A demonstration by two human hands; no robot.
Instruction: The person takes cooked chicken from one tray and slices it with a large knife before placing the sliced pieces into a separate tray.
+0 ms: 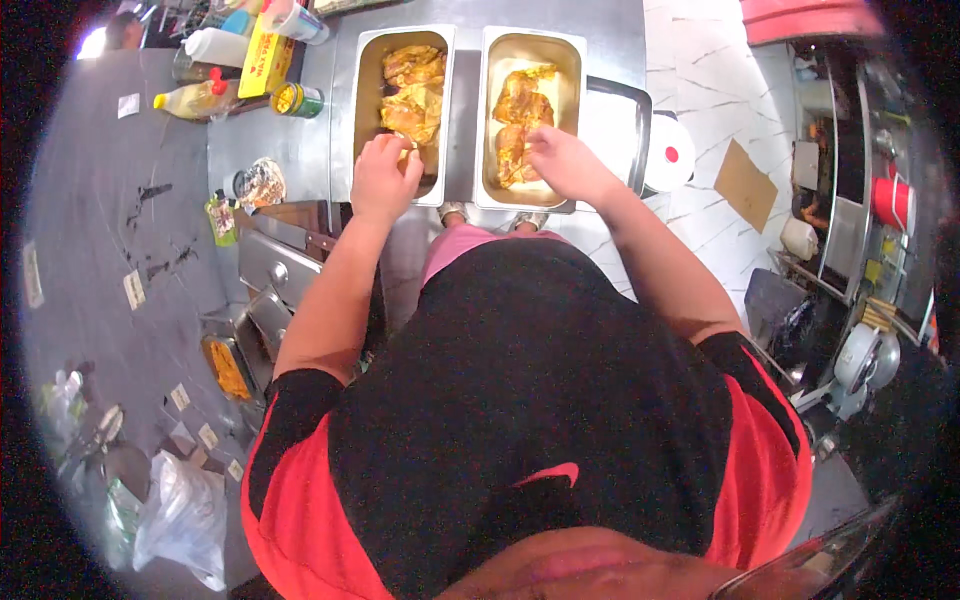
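Two rectangular steel food pans stand side by side in front of me. The left pan point(450, 90) contains yellow-brown seasoned meat pieces point(412, 105), which look like chicken. Over this pan's near end is my left hand point(384, 176), its fingers curled by the nearest meat; whether it grips any is hidden. Similar meat point(517, 112) lies in the middle of the right pan point(582, 90), in a little pale liquid. My right hand point(566, 161) reaches over that pan's right rim, with bent fingertips at the meat. I cannot tell if they hold it.
Left of the pans are an open spice jar point(298, 100), a bottle with a yellow cap point(195, 99) and a yellow wax paper box point(268, 56). A dark-rimmed white tray point(611, 135) lies right of the pans. Cardboard point(746, 185) is on the tiled floor.
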